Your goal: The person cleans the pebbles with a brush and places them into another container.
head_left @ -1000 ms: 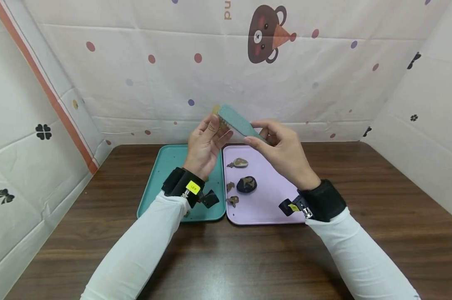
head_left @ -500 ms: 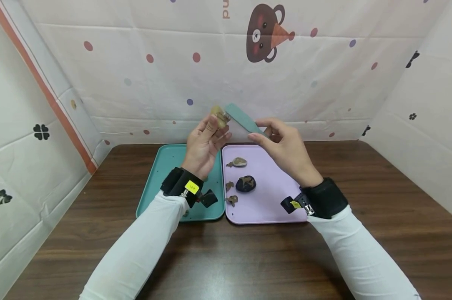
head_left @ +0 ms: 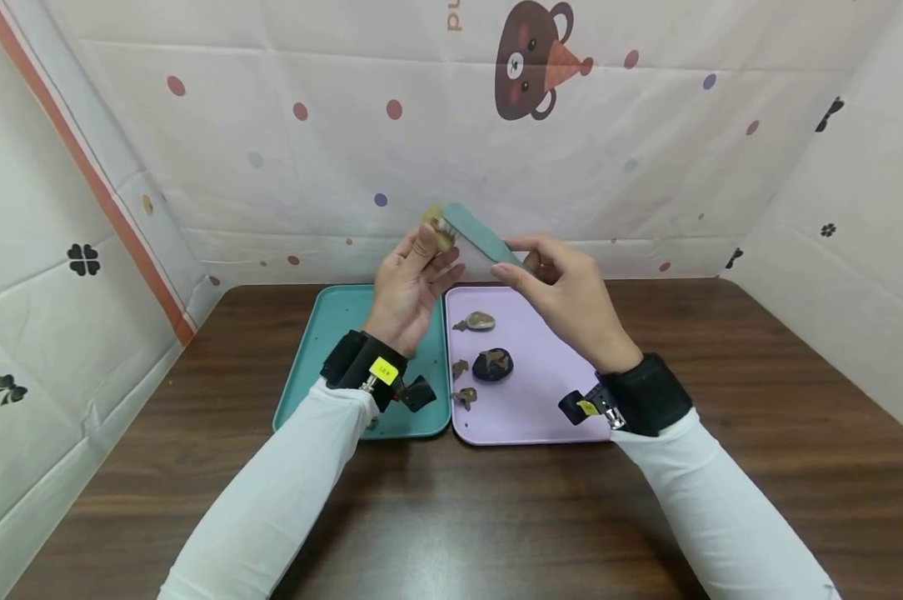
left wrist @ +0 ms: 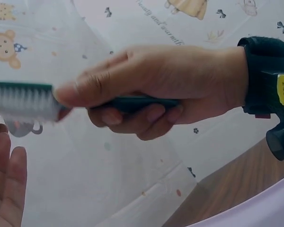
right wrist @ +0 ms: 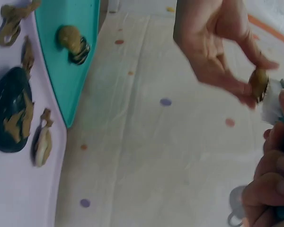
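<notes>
Above the trays, my left hand (head_left: 410, 287) pinches a small yellowish stone (head_left: 440, 237) with brown dirt on it between thumb and fingers. My right hand (head_left: 571, 304) grips a teal brush (head_left: 477, 233) by its handle, the head pointing up and left. White bristles (right wrist: 271, 101) meet the stone's side in the right wrist view, or come very near it. In the left wrist view the brush (left wrist: 21, 86) is blurred, with the right thumb along its neck and the other fingers curled under the handle. Only fingertips of the left hand (left wrist: 7, 179) show there.
A teal tray (head_left: 309, 375) and a lilac tray (head_left: 549, 417) lie side by side on the wooden table (head_left: 451, 517). On the lilac one are a dark stone (head_left: 492, 365), a pale stone (head_left: 481, 321) and brown lumps (head_left: 465, 397). The teal tray bears small stones (right wrist: 70, 39).
The brush head lifted slightly off the stone half a second ago, and is now back against or close to it. The left hand keeps its hold nearly in place.
</notes>
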The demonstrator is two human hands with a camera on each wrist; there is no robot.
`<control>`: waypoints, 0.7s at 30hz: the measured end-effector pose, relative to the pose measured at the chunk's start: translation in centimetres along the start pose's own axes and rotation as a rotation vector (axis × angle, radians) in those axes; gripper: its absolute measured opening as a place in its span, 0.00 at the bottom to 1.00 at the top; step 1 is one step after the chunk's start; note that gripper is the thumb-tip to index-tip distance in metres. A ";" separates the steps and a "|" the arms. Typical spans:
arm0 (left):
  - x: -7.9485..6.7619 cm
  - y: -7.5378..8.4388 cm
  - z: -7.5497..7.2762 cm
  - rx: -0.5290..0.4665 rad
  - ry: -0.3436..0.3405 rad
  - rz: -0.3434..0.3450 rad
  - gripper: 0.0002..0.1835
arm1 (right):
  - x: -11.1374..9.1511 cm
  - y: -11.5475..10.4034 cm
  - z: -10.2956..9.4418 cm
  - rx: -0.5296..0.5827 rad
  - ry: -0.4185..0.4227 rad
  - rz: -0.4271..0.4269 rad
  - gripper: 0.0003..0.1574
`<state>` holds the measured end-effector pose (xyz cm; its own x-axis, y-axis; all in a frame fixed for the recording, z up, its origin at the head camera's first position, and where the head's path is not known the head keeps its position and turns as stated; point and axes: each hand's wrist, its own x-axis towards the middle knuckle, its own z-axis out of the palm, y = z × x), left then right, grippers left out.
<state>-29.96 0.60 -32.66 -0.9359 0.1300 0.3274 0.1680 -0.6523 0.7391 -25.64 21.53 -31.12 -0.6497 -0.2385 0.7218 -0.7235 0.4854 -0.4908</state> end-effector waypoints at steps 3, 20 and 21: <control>0.0 0.0 0.0 0.009 0.011 -0.012 0.21 | 0.0 0.2 0.0 -0.007 0.008 0.007 0.22; 0.0 0.1 0.1 0.041 0.024 0.001 0.28 | 0.1 0.1 -0.6 -0.050 0.002 0.076 0.22; 0.1 0.1 0.1 0.042 0.024 0.001 0.28 | 0.0 0.2 -0.7 -0.065 0.003 0.089 0.22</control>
<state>-29.96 0.64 -32.52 -0.9428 0.1110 0.3144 0.1813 -0.6207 0.7628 -25.63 22.23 -30.82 -0.7102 -0.1890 0.6782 -0.6460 0.5580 -0.5209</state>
